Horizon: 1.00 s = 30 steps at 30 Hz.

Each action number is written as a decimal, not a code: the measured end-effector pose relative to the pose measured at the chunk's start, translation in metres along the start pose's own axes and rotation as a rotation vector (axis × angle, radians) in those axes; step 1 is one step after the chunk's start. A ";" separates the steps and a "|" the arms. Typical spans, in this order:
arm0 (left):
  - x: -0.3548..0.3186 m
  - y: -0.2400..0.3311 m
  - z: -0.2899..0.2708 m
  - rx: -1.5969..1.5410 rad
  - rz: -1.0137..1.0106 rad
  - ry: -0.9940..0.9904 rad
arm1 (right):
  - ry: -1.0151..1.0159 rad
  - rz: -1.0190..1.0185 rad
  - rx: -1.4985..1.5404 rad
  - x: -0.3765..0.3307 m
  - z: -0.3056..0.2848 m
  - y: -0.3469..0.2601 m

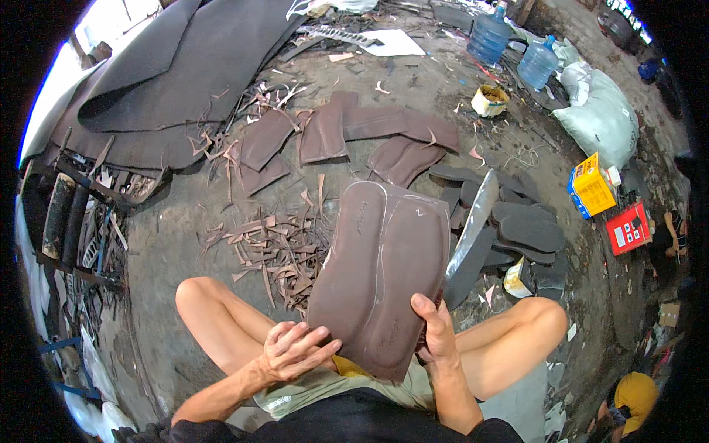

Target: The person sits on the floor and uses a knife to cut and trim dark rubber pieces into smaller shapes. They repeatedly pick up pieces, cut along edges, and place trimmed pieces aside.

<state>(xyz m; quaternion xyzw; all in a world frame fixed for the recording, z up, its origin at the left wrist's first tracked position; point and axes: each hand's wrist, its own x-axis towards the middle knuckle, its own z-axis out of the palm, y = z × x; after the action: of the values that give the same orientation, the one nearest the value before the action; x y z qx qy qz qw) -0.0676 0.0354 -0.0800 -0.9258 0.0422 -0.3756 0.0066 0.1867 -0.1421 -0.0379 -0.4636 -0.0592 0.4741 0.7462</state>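
Over my lap is a brown sole sheet (347,266), tilted up, with two sole shapes side by side and a pale outline between them. My right hand (437,328) grips its lower right edge, thumb on the face and fingers hidden behind. A long knife blade (475,218) points up from beside that hand, along the sheet's right edge; its handle is hidden, apparently in the same grip. My left hand (298,348) is at the sheet's lower left edge, its fingers stretched out and apart. Whether its fingertips touch the sheet I cannot tell.
Brown offcuts (284,251) lie ahead on the left, with more brown sole sheets (325,136) beyond. Dark cut soles (524,225) are piled at right. Farther off stand water jugs (489,37), a yellow box (592,187) and a white sack (602,118). Black sheeting (170,81) lies far left.
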 end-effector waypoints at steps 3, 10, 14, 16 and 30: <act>0.001 -0.016 0.001 -0.057 -0.186 0.173 | -0.044 -0.032 -0.068 -0.008 -0.003 -0.003; 0.062 -0.042 -0.037 -0.063 -0.314 -0.243 | 0.005 0.403 0.143 -0.009 0.015 -0.006; 0.074 -0.037 -0.021 -0.243 -0.870 0.311 | -0.086 0.326 -0.045 -0.009 0.026 -0.010; 0.070 -0.039 -0.009 -0.648 -1.436 0.554 | -0.051 0.256 -0.515 -0.018 0.032 -0.002; 0.063 -0.013 -0.011 -0.973 -1.746 0.906 | -0.254 0.069 -1.245 -0.079 0.019 0.047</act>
<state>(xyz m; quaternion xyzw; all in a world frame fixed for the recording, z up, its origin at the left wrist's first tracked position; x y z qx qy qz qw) -0.0298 0.0437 -0.0278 -0.3165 -0.4856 -0.4994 -0.6439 0.1032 -0.1849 -0.0345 -0.7525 -0.3968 0.4257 0.3084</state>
